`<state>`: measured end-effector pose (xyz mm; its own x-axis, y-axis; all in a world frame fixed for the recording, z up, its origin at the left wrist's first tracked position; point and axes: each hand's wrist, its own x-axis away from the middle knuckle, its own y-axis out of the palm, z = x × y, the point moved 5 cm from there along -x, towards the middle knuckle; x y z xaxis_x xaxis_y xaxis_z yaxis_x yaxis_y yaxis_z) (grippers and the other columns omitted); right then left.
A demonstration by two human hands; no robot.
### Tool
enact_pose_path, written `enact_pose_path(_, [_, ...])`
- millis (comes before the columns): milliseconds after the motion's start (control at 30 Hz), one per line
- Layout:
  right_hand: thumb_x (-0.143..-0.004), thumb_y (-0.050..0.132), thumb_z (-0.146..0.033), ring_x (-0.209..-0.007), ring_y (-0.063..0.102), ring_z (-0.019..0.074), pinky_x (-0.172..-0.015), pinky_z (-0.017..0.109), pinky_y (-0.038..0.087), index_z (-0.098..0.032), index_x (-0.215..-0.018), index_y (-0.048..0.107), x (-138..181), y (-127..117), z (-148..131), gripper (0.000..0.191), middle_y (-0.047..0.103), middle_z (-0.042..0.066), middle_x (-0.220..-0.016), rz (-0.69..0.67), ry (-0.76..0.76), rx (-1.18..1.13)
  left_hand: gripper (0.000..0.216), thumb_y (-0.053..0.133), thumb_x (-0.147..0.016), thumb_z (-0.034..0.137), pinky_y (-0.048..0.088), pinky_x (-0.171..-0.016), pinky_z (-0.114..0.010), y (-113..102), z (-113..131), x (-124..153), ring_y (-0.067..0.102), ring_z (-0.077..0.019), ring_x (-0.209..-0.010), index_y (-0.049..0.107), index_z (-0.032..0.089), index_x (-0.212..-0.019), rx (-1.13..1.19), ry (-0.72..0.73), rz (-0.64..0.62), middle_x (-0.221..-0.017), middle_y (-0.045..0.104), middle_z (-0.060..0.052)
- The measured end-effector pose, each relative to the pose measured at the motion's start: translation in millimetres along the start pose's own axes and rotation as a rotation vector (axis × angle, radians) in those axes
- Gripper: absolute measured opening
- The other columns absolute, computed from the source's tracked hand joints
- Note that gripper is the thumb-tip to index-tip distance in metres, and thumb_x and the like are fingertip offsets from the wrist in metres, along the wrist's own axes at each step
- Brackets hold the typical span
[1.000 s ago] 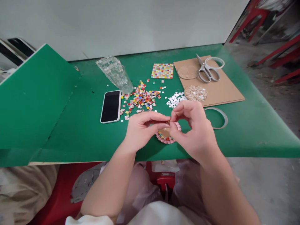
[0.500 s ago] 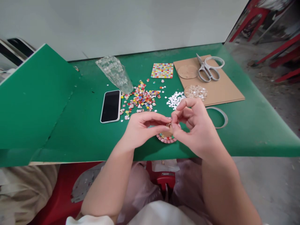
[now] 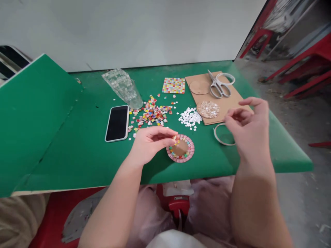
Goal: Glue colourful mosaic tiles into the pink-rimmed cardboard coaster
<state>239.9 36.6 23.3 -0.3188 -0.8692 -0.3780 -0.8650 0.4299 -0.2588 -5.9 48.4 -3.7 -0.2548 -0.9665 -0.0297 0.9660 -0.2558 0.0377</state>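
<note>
A round coaster [image 3: 180, 148] with a pink rim and a partial ring of coloured tiles lies on the green table [image 3: 85, 151] near its front edge. My left hand [image 3: 150, 142] rests just left of it, fingers pinched on a small tile at the coaster's upper left rim. My right hand [image 3: 248, 127] hovers to the right, above a thin grey ring [image 3: 219, 135], with thumb and forefinger curled together and the other fingers spread; I cannot make out anything between them.
A heap of coloured tiles [image 3: 151, 113], a pile of white tiles [image 3: 190, 117], a black phone [image 3: 117, 123], a tipped clear cup [image 3: 124, 88], a tiled square [image 3: 173, 85]. On brown cardboard [image 3: 232, 100]: scissors [image 3: 219, 84], a pearly disc [image 3: 208, 109]. A raised green flap [image 3: 33, 113] stands left.
My right hand has left the coaster and swung right, over the grey ring. My left hand stays pinched at the coaster's rim. The camera view shifted slightly.
</note>
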Motion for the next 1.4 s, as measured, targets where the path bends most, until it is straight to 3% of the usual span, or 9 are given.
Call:
enact_pose_path(67, [-0.067,0.059,-0.012,-0.064,0.055,0.0129,-0.062,0.029,0.046,-0.025,-0.102,0.040,-17,-14,13,0.041,0.052,-0.004,-0.071,0.051,-0.038,0.124,0.016,0.079,-0.061,0.020,0.057,-0.063,-0.023,1,-1,0,0.068,-0.0147,-0.065,0.073,0.017,-0.076,0.005,-0.009,-0.018,-0.072,0.073,-0.004])
enact_pose_path(133, [-0.066,0.058,-0.013,-0.060,0.053,0.0124,-0.061,0.029,0.045,-0.024,-0.102,0.041,-34,-16,27,0.041,0.053,-0.004,-0.071,-0.031,-0.042,0.248,0.016,0.078,-0.061,0.021,0.057,-0.063,-0.022,3,-2,-1,0.068,-0.0146,-0.065,0.073,0.018,-0.076,0.025,-0.021,-0.053,-0.072,0.073,-0.003])
enact_pose_path(333, [-0.070,0.051,-0.015,-0.069,0.056,0.0162,-0.065,0.029,0.043,-0.019,-0.103,0.045,-55,21,58,0.034,0.056,0.001,-0.074,-0.400,-0.128,0.594,0.016,0.077,-0.062,0.023,0.058,-0.066,-0.025,9,-4,-3,0.069,-0.0160,-0.067,0.073,0.017,-0.077,0.024,-0.054,-0.105,-0.075,0.073,-0.005])
enact_pose_path(467, [-0.076,0.045,-0.019,-0.069,0.056,0.0182,-0.062,0.027,0.039,-0.018,-0.106,0.046,-54,38,66,0.030,0.059,0.004,-0.076,-0.518,-0.186,0.735,0.014,0.077,-0.063,0.020,0.058,-0.066,-0.023,10,-3,-3,0.069,-0.0152,-0.068,0.073,0.018,-0.076,0.013,-0.056,-0.124,-0.076,0.074,-0.004])
enact_pose_path(700, [-0.077,0.045,-0.020,-0.067,0.055,0.0186,-0.057,0.025,0.035,-0.018,-0.111,0.046,-59,45,70,0.034,0.062,0.006,-0.081,-0.631,-0.261,0.851,0.013,0.076,-0.064,0.020,0.057,-0.066,-0.024,8,0,-3,0.069,-0.0158,-0.069,0.073,0.017,-0.077,0.008,-0.044,-0.139,-0.077,0.074,-0.005])
enact_pose_path(1033, [-0.079,0.040,-0.008,-0.071,0.060,0.0197,-0.052,0.026,0.028,-0.020,-0.111,0.047,-53,49,46,0.034,0.065,0.011,-0.095,-0.818,-0.241,1.109,0.014,0.076,-0.064,0.021,0.056,-0.066,-0.023,7,-1,-4,0.069,-0.0144,-0.067,0.073,0.018,-0.077,0.033,-0.044,-0.137,-0.075,0.074,-0.004])
enact_pose_path(1233, [-0.076,0.040,-0.004,-0.071,0.060,0.0233,-0.053,0.029,0.028,-0.018,-0.105,0.052,-46,52,46,0.034,0.067,0.012,-0.085,-0.852,-0.355,1.265,0.016,0.076,-0.064,0.023,0.057,-0.067,-0.025,7,-3,-4,0.069,-0.0162,-0.069,0.073,0.017,-0.078,0.013,-0.050,-0.137,-0.077,0.074,-0.005])
enact_pose_path(1400, [-0.077,0.041,-0.010,-0.069,0.059,0.0196,-0.056,0.027,0.032,-0.020,-0.100,0.052,-55,45,53,0.027,0.067,0.007,-0.084,-0.815,-0.256,1.059,0.016,0.076,-0.064,0.024,0.056,-0.067,-0.024,7,-4,-4,0.069,-0.0158,-0.070,0.073,0.018,-0.079,0.023,-0.047,-0.145,-0.078,0.074,-0.005])
